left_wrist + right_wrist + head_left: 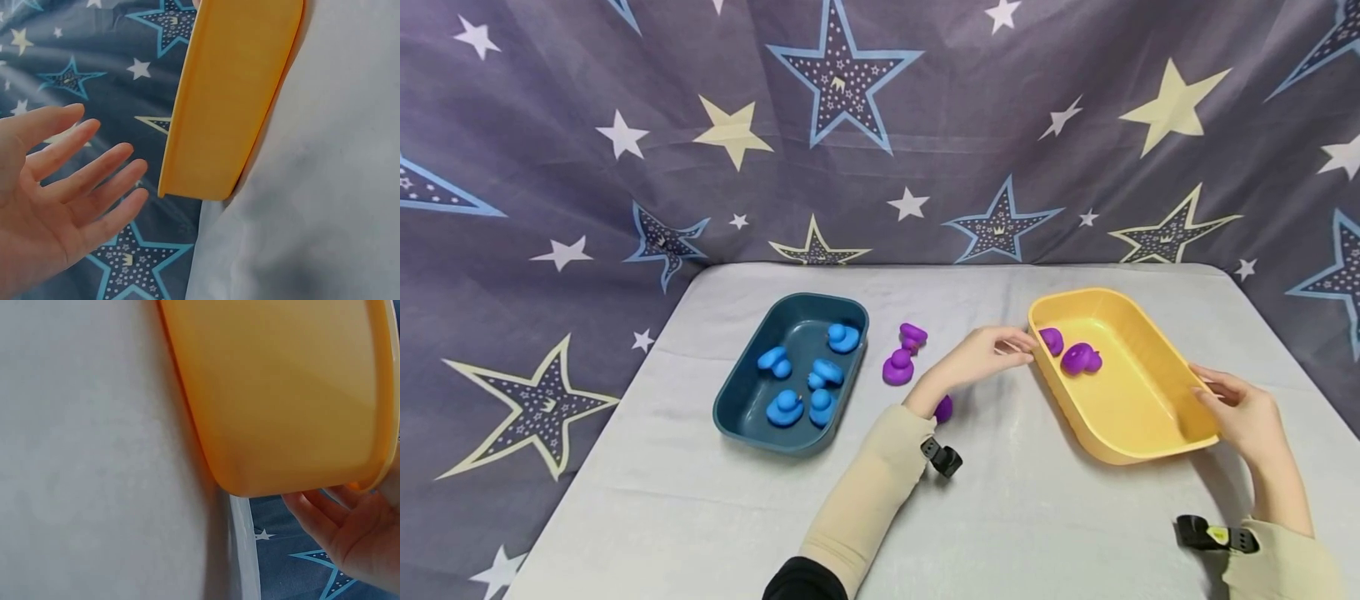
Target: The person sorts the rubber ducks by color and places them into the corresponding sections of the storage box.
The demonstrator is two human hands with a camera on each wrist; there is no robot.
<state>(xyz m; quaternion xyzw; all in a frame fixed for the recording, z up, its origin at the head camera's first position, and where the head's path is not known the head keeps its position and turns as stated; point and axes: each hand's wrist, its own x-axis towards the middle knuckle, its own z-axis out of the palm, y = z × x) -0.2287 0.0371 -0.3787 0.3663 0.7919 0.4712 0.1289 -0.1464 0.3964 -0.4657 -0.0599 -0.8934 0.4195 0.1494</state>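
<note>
At the right of the head view is a yellow tub (1142,408) with two purple rubber ducks (1081,358) near its left wall. My right hand (1247,417) grips the tub's right rim; its fingers show against the outer wall in the right wrist view, while the thumb is largely hidden there. By the tub's left wall is my left hand (988,354), fingertips close to the rim. The left wrist view shows this hand (81,187) with fingers spread and nothing in the palm.
A dark teal tub (737,417) holding several blue rubber ducks (785,408) stands at the left. Between the tubs lie purple ducks (898,367) on the white-covered table (1037,533), one (944,408) partly hidden by my left forearm. A star-patterned cloth (925,100) hangs behind.
</note>
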